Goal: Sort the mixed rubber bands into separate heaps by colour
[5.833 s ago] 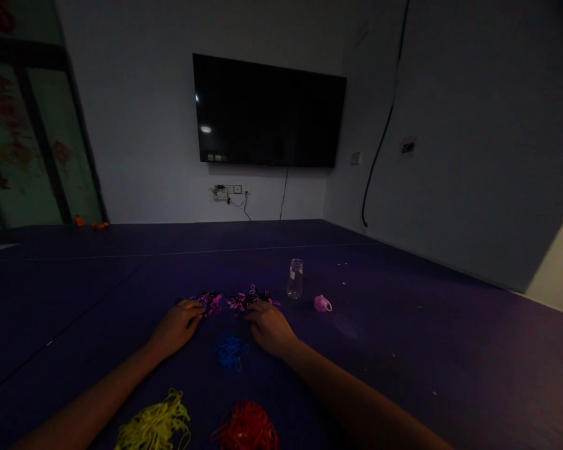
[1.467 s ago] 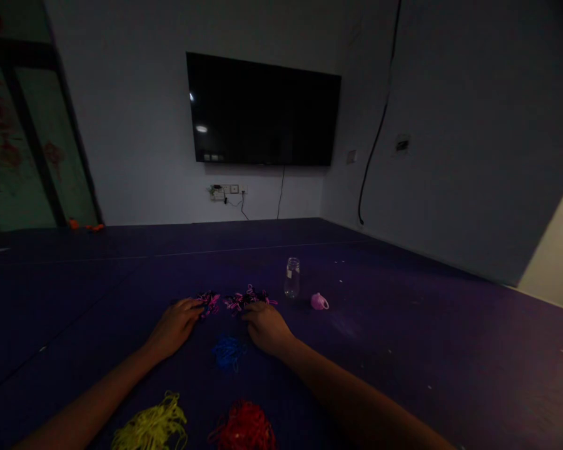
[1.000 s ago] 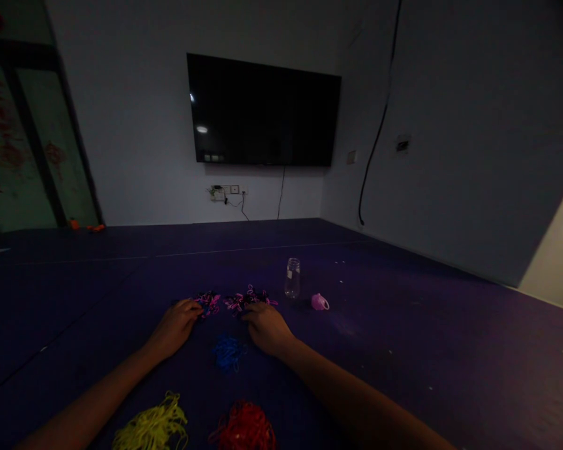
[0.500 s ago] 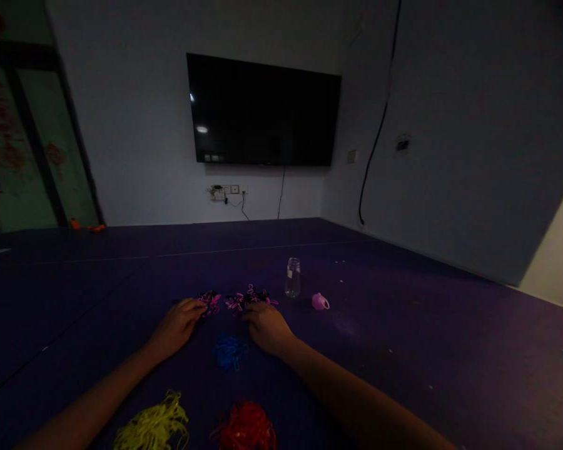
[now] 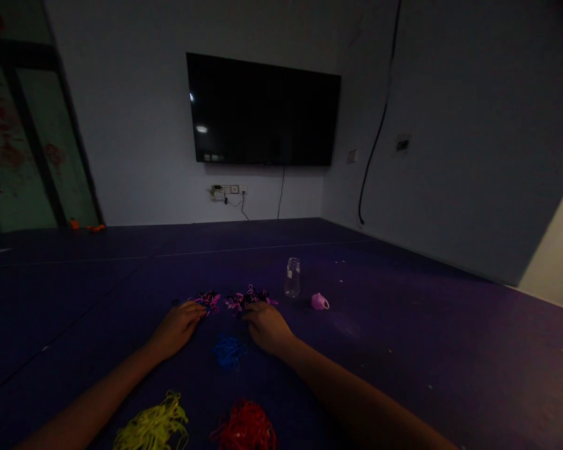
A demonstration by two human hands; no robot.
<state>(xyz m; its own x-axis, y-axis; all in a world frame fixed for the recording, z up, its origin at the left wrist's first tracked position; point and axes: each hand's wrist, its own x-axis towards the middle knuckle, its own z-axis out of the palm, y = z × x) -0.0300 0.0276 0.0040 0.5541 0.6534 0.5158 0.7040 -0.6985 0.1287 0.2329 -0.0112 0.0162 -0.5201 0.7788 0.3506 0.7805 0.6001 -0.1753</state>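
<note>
"Where do the pink-and-black loops sit?"

"In two small heaps. The left heap (image 5: 210, 300) lies at the far side of the left grip (image 5: 176, 328), the right heap (image 5: 236, 303) at the far side of the right grip (image 5: 268, 328). Fingertips reach the near edge of each."

"Pinching any?"

"I can't tell for either grip; the fingers bend downward and the tips are too dark to read."

"And the room around them?"

"A narrow strip of purple floor (image 5: 380, 325) parts the heaps. Blue loops (image 5: 228, 351) lie nearer, between the wrists. Yellow loops (image 5: 152, 426) and red loops (image 5: 248, 428) are cut by the near edge of view."

"To the right?"

"A clear bottle (image 5: 292, 282) stands just beside the right heap, a pink cap (image 5: 318, 302) right of it. Floor stretches on to the far wall (image 5: 145, 156)."
</note>
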